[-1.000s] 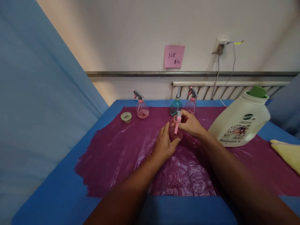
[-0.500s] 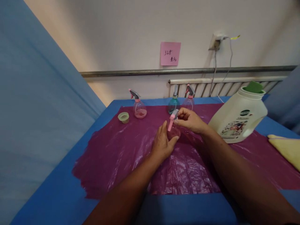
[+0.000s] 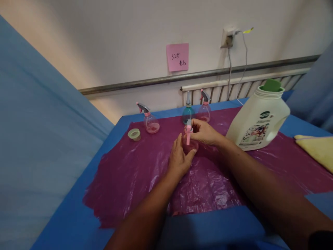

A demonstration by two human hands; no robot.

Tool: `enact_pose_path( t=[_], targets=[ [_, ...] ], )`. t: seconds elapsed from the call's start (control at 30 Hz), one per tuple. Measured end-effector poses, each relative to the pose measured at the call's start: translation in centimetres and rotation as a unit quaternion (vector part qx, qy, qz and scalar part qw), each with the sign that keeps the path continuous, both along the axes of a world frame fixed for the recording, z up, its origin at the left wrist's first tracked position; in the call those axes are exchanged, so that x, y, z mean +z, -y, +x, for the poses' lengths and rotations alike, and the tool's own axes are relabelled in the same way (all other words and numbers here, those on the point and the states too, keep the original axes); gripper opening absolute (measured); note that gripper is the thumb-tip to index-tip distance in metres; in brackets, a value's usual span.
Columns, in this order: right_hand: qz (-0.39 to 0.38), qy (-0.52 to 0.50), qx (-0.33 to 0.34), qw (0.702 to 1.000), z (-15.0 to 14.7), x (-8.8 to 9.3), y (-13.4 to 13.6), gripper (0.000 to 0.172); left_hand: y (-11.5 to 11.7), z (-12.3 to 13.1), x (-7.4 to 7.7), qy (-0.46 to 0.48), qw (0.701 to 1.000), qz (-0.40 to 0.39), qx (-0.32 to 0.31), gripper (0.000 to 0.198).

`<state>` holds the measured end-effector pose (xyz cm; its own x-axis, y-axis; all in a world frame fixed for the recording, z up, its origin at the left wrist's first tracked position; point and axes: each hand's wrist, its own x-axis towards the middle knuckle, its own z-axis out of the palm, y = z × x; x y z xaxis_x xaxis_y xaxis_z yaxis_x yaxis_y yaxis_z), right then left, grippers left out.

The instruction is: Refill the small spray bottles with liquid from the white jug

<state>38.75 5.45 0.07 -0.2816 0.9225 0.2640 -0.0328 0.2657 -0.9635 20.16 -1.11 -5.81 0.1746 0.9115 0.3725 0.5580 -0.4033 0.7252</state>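
A clear spray bottle (image 3: 191,147) with a pink-and-grey trigger head stands on the purple plastic sheet (image 3: 145,166) between my hands. My left hand (image 3: 179,156) is wrapped round the side of its body. With thumb and fingers, my right hand (image 3: 204,133) grips the collar just under the trigger head. Behind it are a teal spray bottle (image 3: 188,114) and another clear spray bottle (image 3: 204,111) with a pink-and-grey head. Farther left, a third clear spray bottle (image 3: 152,125) holds a little pinkish liquid, beside a small pale green cup (image 3: 134,134).
A large cream jug (image 3: 256,119) with a green scoop (image 3: 272,85) in its mouth stands right of my right forearm. A folded yellow cloth (image 3: 316,147) lies at the right. Blue curtain (image 3: 47,139) hangs at the left; a metal rail (image 3: 145,82) runs along the wall.
The trigger head has turned in my right hand, its pink lever now facing me. My left hand stays round the bottle. The whole view has shifted and tilted slightly.
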Motion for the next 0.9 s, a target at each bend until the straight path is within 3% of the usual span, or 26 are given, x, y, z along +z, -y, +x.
enact_pose_path(
  t=[0.3, 0.9],
  targets=[
    [0.003, 0.013, 0.086, 0.996, 2.8, 1.1, 0.6, 0.04, -0.2, -0.1, -0.5, 0.005, 1.0, -0.014, 0.007, 0.089],
    [-0.011, -0.014, 0.029, 0.999, 1.5, 0.3, 0.8, 0.043, 0.0, 0.1, -0.7, 0.0, 1.0, -0.018, 0.007, 0.09]
  ],
)
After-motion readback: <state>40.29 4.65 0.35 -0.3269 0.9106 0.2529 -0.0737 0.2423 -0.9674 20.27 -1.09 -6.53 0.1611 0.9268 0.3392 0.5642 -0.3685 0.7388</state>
